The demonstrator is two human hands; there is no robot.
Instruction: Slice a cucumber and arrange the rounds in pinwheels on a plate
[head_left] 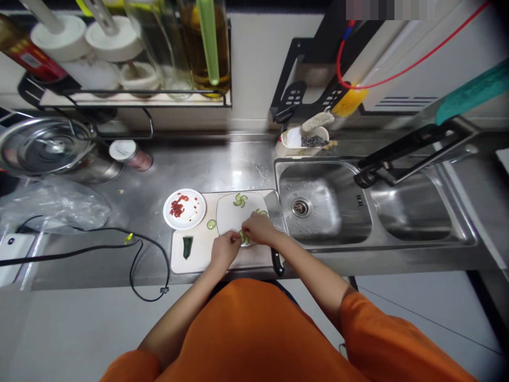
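A white square plate (233, 215) lies on a pale cutting board (202, 260). Thin green cucumber slices (239, 200) form a pinwheel at its far edge, with more slices at its right and near edges, partly covered by my hands. Over the near edge, my right hand (260, 229) pinches at a cucumber slice (245, 239). Close beside it, my left hand (225, 252) has its fingertips pressed together; what they hold is hidden. Left of the plate rest a small pile of slices (211, 224) and a dark green cucumber piece (187, 247). A black-handled knife (277, 262) lies at the right.
A round white plate (167, 212) with red bits overlaps the board's far-left corner. Black cables (153, 239), a clear plastic bag (59, 207), a steel pot (91, 164) and a jar (137, 158) stand left. A double sink (330, 244) with a black faucet (393, 154) is right.
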